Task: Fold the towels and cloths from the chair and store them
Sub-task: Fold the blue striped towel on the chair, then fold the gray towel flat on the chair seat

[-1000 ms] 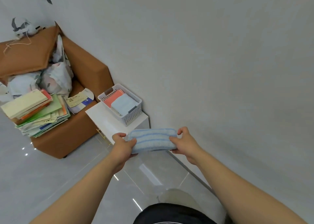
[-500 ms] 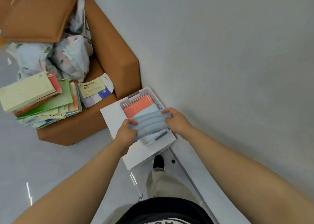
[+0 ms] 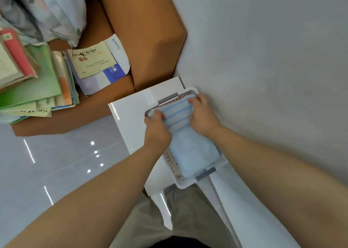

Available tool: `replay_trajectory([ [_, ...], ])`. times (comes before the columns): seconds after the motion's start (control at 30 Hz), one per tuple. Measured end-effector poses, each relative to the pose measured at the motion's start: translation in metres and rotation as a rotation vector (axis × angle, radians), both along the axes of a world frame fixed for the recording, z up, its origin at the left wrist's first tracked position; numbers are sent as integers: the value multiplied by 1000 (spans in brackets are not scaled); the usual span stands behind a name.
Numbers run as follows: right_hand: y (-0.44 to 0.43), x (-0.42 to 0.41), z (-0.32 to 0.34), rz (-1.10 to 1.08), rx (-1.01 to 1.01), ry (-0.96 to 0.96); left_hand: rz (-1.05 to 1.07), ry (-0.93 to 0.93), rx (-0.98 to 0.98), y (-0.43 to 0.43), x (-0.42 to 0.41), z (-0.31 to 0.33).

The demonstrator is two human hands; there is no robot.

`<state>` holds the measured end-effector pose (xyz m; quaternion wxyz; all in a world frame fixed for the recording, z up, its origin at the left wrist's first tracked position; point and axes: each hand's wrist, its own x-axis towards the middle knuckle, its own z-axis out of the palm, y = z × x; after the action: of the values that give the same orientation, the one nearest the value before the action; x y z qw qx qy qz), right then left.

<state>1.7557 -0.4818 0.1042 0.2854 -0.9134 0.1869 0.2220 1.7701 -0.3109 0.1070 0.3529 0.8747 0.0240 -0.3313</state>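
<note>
Hands first: our left hand (image 3: 157, 129) pinches the left edge of the striped towel (image 3: 177, 114) and our right hand (image 3: 202, 116) curls over its right edge, so each grip is clamped on it. We hold the folded towel at the far end of the basket (image 3: 185, 184), lying partly over a plain towel (image 3: 194, 153) already in there. Something pink peeks out under it at the far rim. The basket sits on a white surface (image 3: 130, 119) right against the wall (image 3: 263, 50), just beside the brown chair (image 3: 146, 31). On the chair we see a messy stack of books (image 3: 32, 82) and a crumpled cloth (image 3: 47, 8).
</note>
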Motion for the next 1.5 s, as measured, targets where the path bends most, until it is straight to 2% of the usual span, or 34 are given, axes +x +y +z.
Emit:
replay_trajectory([
  [0.13,4,11,-12,184,-184,101,-213,-6,241,-7,16,-14],
  [0.23,5,21,-10,321,-425,92,-589,-47,513,-19,34,-16],
  [0.3,4,26,-10,462,-551,56,-772,-116,624,-24,47,-17],
  [0.47,0,38,-24,560,-500,137,-1168,-285,741,-24,61,-26],
  [0.53,2,43,-32,604,-522,185,-1262,-266,774,-21,56,-37],
  [0.87,3,55,-81,630,-546,241,-1354,-186,818,-40,55,-97],
  [1.0,6,62,-87,633,-556,311,-1207,-84,816,-42,58,-106],
  [1.1,9,66,-69,587,-486,372,-1131,-64,821,-37,60,-82],
  [1.2,10,61,-38,535,-390,403,-1253,-99,839,-33,62,-38],
  [1.27,11,52,-15,492,-356,368,-1325,-156,855,-29,61,-7],
  [1.43,16,21,39,409,-368,289,-1283,-223,715,-19,56,57],
  [1.5,21,3,61,315,-322,256,-1301,-230,678,-10,53,72],
])
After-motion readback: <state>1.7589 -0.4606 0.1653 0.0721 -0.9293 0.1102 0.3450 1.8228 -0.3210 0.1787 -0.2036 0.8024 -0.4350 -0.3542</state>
